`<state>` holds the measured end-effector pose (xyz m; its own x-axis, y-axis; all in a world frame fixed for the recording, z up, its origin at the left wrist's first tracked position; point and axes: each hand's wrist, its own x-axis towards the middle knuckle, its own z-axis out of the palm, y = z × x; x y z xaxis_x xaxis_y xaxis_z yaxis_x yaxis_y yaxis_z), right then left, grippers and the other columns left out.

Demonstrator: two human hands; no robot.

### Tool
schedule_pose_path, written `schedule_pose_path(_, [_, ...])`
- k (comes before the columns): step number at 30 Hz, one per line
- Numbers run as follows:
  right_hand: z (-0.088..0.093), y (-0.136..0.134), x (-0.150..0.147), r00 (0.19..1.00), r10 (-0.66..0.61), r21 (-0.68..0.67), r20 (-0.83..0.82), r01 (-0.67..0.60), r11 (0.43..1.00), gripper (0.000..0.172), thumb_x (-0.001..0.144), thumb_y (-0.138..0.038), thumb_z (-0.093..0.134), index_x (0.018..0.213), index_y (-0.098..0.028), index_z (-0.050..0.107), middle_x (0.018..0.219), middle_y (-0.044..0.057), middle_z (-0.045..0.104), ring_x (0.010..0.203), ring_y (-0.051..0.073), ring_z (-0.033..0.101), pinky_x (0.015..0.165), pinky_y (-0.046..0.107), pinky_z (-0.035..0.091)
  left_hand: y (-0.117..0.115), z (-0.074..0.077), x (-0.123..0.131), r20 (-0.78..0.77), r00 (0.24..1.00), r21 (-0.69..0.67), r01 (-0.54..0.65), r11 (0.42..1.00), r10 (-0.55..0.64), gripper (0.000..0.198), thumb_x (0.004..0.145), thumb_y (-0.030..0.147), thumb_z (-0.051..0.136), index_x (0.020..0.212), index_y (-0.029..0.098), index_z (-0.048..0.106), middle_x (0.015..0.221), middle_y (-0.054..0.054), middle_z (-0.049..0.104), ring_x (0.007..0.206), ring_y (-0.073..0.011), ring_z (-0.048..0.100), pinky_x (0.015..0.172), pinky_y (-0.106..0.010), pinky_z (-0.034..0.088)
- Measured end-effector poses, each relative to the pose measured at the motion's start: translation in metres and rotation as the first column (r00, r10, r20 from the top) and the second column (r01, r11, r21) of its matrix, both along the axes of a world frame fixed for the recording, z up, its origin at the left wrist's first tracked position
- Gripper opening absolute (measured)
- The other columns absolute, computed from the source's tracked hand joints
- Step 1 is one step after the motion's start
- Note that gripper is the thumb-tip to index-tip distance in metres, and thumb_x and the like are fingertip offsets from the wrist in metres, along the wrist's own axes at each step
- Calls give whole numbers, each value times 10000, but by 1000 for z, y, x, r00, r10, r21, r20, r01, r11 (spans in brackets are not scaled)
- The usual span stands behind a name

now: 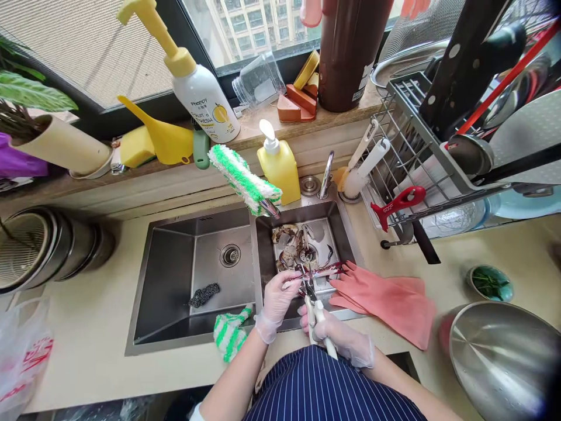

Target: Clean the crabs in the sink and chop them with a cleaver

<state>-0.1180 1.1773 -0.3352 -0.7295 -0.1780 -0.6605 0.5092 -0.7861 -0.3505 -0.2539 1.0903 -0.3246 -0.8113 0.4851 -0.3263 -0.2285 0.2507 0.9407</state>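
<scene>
Shears [321,314] at a shell piece [323,272] over the basin [345,241]

The left hand [276,298] pinches the shell piece between its fingers at the shears' twelve o'clock, apparently steadying it for the blades. The right hand [348,339] has its fingers clamped round the handles. Holding over the basin probably lets drips fall among crab parts [289,255] at eleven o'clock. Pink gloves [388,295] lie at three o'clock.

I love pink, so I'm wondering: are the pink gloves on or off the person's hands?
Off. The pink gloves lie on the counter, and the left hand and right hand wear thin see-through gloves instead.
</scene>
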Motion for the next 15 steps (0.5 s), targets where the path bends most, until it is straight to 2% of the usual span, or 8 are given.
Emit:
schedule_pose_path(3, [2, 5, -6, 1000, 29, 13, -7, -29, 999, 559, 390, -66, 494, 933, -198, 497, 794, -34, 506, 709, 108, 452, 567, 225, 246, -4, 4, -3, -7, 999, -14, 36, 999, -36, 223, 696, 324, 792, 847, 166, 748, 870, -66, 749, 780, -178, 684, 734, -262, 554])
schedule_pose_path(7, [4, 13, -7, 989, 134, 69, 68, -139, 988, 534, 387, -75, 481, 905, -206, 489, 759, -44, 485, 647, 98, 416, 538, 233, 229, -11, 7, -7, -40, 990, -30, 132, 991, -133, 187, 716, 300, 777, 850, 171, 760, 913, -83, 753, 850, -194, 694, 809, -278, 551])
schedule_pose_path(10, [5, 17, -4, 979, 191, 20, 70, -193, 981, 530, 401, -84, 494, 918, -201, 504, 772, -34, 511, 652, 102, 445, 556, 236, 260, -17, 7, -11, -105, 975, -46, 193, 980, -196, 149, 722, 288, 772, 832, 187, 769, 902, -85, 755, 847, -200, 694, 830, -293, 550])
schedule_pose_path(12, [4, 14, -2, 980, 190, 12, 64, -191, 981, 504, 399, -82, 492, 889, -198, 509, 747, -39, 502, 634, 96, 432, 558, 235, 255, -21, 7, -12, -127, 966, -53, 219, 974, -224, 135, 729, 284, 766, 832, 198, 772, 893, -83, 756, 839, -201, 693, 834, -299, 550])
schedule_pose_path(15, [1, 2, -1, 989, 126, 113, 78, -134, 985, 434, 387, -85, 463, 803, -206, 490, 683, -57, 457, 585, 87, 363, 537, 243, 205, -23, 4, -12, -98, 969, -54, 221, 974, -225, 139, 723, 293, 775, 826, 200, 772, 892, -83, 757, 838, -202, 692, 832, -297, 547])
